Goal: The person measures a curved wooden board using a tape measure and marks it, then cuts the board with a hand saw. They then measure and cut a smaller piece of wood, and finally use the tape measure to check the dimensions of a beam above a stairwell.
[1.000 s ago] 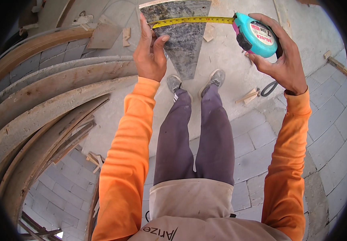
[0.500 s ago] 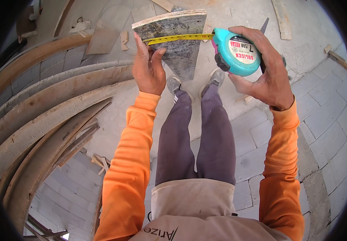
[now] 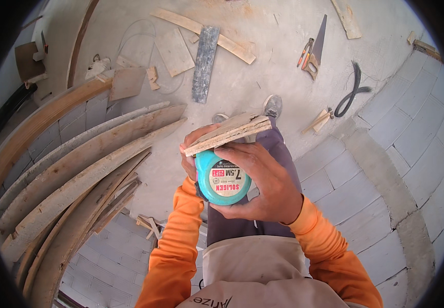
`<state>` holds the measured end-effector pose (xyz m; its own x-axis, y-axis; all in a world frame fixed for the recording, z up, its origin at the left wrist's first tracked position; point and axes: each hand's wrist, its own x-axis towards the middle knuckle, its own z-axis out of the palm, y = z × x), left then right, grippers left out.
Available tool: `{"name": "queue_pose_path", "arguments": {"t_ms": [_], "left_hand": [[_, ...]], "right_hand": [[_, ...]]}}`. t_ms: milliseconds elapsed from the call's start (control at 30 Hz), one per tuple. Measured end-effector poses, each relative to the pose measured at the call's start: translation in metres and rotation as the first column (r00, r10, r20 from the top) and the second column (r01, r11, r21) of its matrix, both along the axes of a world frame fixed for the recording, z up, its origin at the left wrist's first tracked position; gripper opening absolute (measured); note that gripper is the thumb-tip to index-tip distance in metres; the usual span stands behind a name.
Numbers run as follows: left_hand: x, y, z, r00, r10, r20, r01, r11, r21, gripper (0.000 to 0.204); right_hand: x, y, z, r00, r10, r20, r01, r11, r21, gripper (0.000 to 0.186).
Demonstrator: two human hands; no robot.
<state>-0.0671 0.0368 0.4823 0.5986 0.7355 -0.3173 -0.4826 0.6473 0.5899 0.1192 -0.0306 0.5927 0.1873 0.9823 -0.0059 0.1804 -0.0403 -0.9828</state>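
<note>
My right hand is wrapped round the turquoise tape measure, which has a round white label. Just beyond the tape measure is a plywood board, its rough layered edge turned up towards me. My left hand grips the board's left end, with part of its fingers hidden behind the wood. The tape measure's case lies close against the board's near side, and the fingers of my right hand reach up to the board's edge. No yellow blade shows; any drawn-out part is hidden.
Long curved planks stand stacked at the left. On the floor ahead lie a dark board strip, a wooden batten, a handsaw, orange-handled pliers and a bundle of black wire. Grey blocks cover the right side.
Both hands have come nearer my body, with the board and tape measure drawn together. The yellow blade, earlier stretched across the board's face, is out of sight. The board's edge now faces me.
</note>
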Motion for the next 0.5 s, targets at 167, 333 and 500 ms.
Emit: {"name": "queue_pose_path", "arguments": {"t_ms": [167,333,500], "left_hand": [[0.021,-0.014,0.003,0.582,0.494,-0.646,0.079,0.757,0.649,0.049],[0.005,0.026,0.003,0.152,0.676,-0.721,0.272,0.673,0.688,0.022],[-0.027,0.038,0.007,0.033,0.690,-0.723,0.197,0.705,0.681,0.027]], "right_hand": [[0.013,-0.016,-0.004,0.971,0.067,-0.229,-0.075,0.997,-0.027,0.088],[0.062,-0.049,-0.026,0.921,0.046,-0.386,-0.154,0.955,-0.253,0.086],[0.115,-0.125,-0.172,0.940,-0.290,-0.182,0.110,0.759,-0.641,0.075]]}}
